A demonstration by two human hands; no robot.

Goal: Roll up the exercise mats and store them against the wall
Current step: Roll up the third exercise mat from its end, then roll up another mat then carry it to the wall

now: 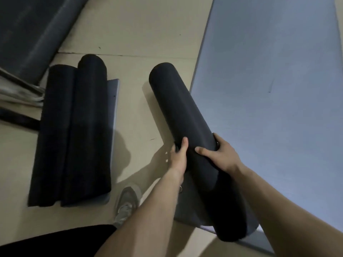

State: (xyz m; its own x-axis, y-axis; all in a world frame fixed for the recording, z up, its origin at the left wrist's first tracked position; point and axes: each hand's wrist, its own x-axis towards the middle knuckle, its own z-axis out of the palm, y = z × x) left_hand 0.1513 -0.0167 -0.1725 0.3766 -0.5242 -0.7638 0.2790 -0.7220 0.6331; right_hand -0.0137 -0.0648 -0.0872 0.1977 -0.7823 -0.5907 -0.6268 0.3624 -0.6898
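Note:
A rolled-up black exercise mat [178, 112] lies slanted across the middle of the floor, its far end pointing up-left. My left hand [179, 156] grips its left side with the thumb on top. My right hand [219, 153] clasps it from the right, fingers wrapped over the roll. To the right a grey-blue mat [269, 80] lies flat and unrolled, and the roll's near end rests over that mat's near edge. Two more black rolled mats [74, 130] lie side by side on the left.
A large dark sheet [27, 30] leans at the upper left over pale stacked layers [20, 91]. My grey shoe [126, 203] stands on the beige tiled floor [139, 34] between the rolls. Dark shorts fill the bottom left corner.

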